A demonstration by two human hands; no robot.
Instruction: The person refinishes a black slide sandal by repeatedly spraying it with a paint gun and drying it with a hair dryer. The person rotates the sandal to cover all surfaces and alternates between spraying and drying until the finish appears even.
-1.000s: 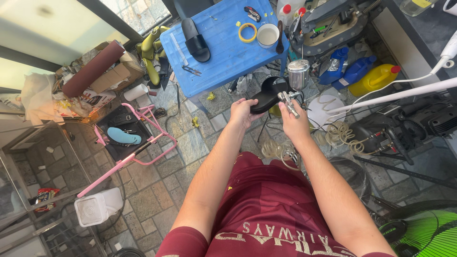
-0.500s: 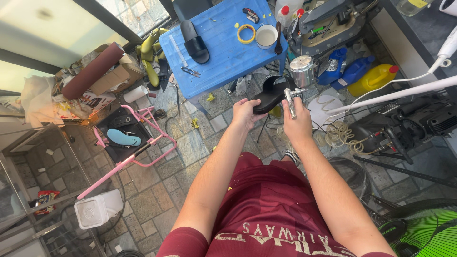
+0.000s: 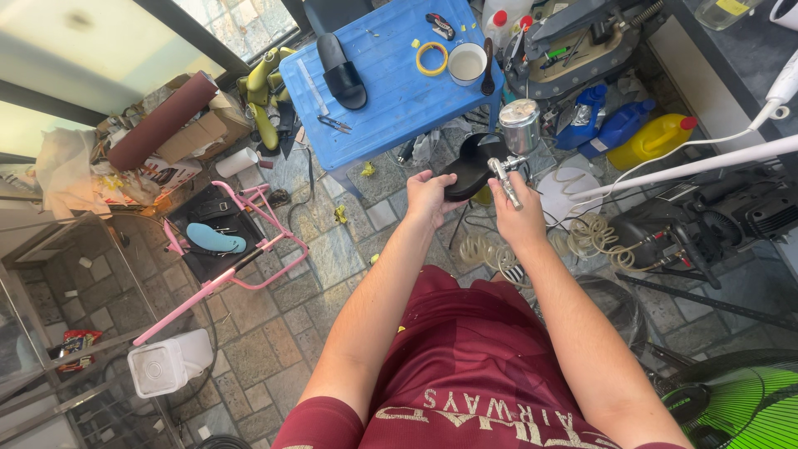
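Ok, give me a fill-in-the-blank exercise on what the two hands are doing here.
1. The left hand holds a ____ shoe sole.
2. The right hand has its grip on a metal ____ with a cup on top.
3. On the blue table lies a black ____ beside a yellow ring.

Missing words: black; spray gun; sandal

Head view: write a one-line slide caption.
Left hand holds a black sole; right hand aims a spray gun at it.
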